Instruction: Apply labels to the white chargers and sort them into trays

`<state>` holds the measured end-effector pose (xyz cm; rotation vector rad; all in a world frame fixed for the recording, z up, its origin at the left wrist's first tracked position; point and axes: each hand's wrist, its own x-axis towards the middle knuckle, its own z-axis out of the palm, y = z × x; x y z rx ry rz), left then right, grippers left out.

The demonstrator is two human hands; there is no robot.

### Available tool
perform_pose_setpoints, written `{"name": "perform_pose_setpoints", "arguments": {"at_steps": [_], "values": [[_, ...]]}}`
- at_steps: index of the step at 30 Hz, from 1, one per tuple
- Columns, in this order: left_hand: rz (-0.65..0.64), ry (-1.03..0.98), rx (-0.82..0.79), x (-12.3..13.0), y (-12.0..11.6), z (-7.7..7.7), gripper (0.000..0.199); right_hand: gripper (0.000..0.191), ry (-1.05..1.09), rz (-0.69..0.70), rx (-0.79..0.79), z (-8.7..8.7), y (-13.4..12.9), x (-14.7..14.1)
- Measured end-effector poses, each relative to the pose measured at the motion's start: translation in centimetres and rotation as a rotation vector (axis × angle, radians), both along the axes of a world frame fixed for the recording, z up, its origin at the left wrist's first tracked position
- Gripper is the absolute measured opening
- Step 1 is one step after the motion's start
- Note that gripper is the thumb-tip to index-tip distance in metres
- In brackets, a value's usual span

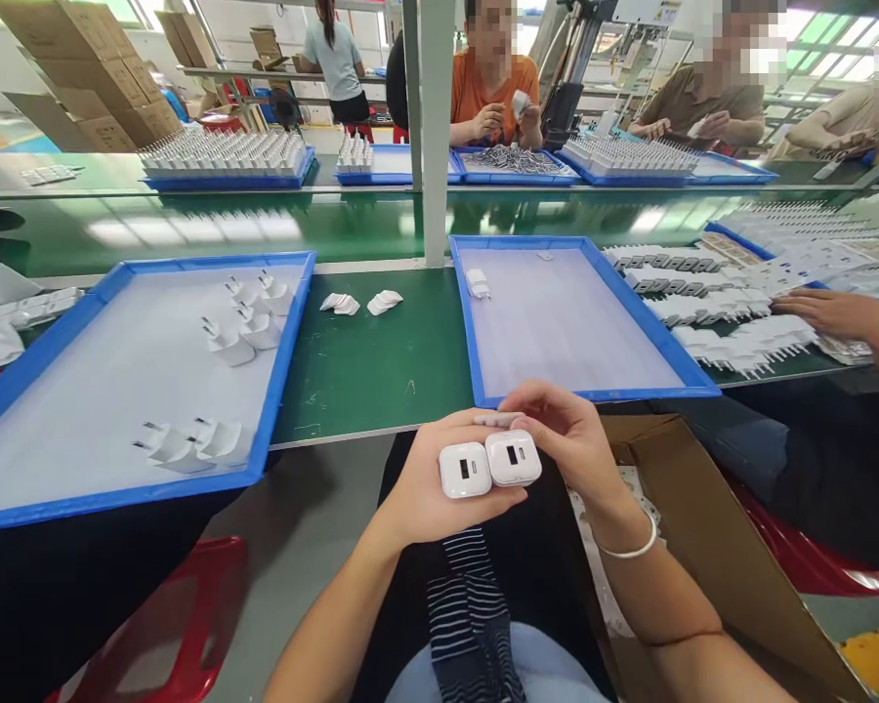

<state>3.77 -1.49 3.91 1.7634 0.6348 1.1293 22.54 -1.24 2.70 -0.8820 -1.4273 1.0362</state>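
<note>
Two white USB chargers (465,471) lie side by side in my left hand (426,469), port faces towards me. My left fingers are wrapped round them, with the thumb along their lower side. My right hand (567,434) is closed in a pinch just above the right-hand charger (513,457). At its fingertips is a thin pale piece (496,420) whose kind I cannot make out. Beyond my hands, a blue-rimmed tray (478,356) holds one white charger (478,283) near its left side and a small white bit.
At left, another blue-rimmed tray (282,391) carries several plug chargers (227,342). Two small white piles (385,302) lie between the trays. An open cardboard box (710,527) stands by my right arm. A co-worker's hand (827,310) rests near rows of white chargers (747,347).
</note>
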Motion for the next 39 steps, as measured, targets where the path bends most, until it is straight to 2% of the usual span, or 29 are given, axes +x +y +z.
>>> {"name": "perform_pose_setpoints", "arguments": {"at_steps": [2,3,6,8,10,12,15,17,20,23,26,30,35,39], "values": [[-0.027,0.058,0.057,-0.4,-0.2,0.2,0.028,0.006,-0.017,0.063,-0.072,0.1,0.1,0.0],[-0.043,0.077,0.075,-0.5,-0.4,0.3,0.030,0.007,-0.020,0.045,-0.070,0.2,0.1,0.0],[-0.031,0.110,0.106,-0.7,-0.8,0.0,0.035,0.006,-0.112,-0.120,0.013,0.2,-0.3,0.2],[0.034,0.125,0.117,-0.8,-1.0,-0.3,0.036,0.007,-0.180,-0.260,0.063,0.3,-0.5,0.6],[0.099,0.129,0.146,-0.8,-1.0,-0.7,0.036,0.009,-0.192,-0.336,0.060,0.7,-0.7,1.2],[0.151,0.129,0.187,-0.7,-1.0,-1.0,0.036,0.009,-0.163,-0.302,0.012,1.3,-0.9,1.6],[0.206,0.130,0.228,-0.6,-0.9,-1.2,0.038,0.007,-0.140,-0.148,-0.060,2.1,-1.2,1.7],[0.184,0.117,0.210,-0.6,-0.9,-1.1,0.039,0.006,-0.153,-0.070,-0.083,2.3,-1.3,1.6],[0.092,0.084,0.113,-0.9,-1.0,-0.7,0.038,0.008,-0.205,-0.027,-0.068,2.2,-1.3,1.4],[0.060,0.041,-0.004,-1.1,-1.2,-0.4,0.035,0.011,-0.323,-0.025,0.001,2.1,-1.2,1.1],[0.101,0.017,-0.065,-0.9,-1.5,-0.2,0.037,0.013,-0.405,-0.064,0.082,1.9,-1.3,0.9],[0.164,0.029,-0.006,-0.6,-1.7,-0.5,0.041,0.017,-0.297,-0.146,0.074,1.8,-1.1,1.0],[0.251,0.027,0.116,-0.5,-1.6,-0.9,0.043,0.013,-0.101,-0.347,0.066,2.6,-1.1,1.7],[0.289,0.062,0.200,-0.3,-1.5,-1.4,0.045,0.013,-0.100,-0.183,-0.006,3.9,-2.4,1.2]]}}
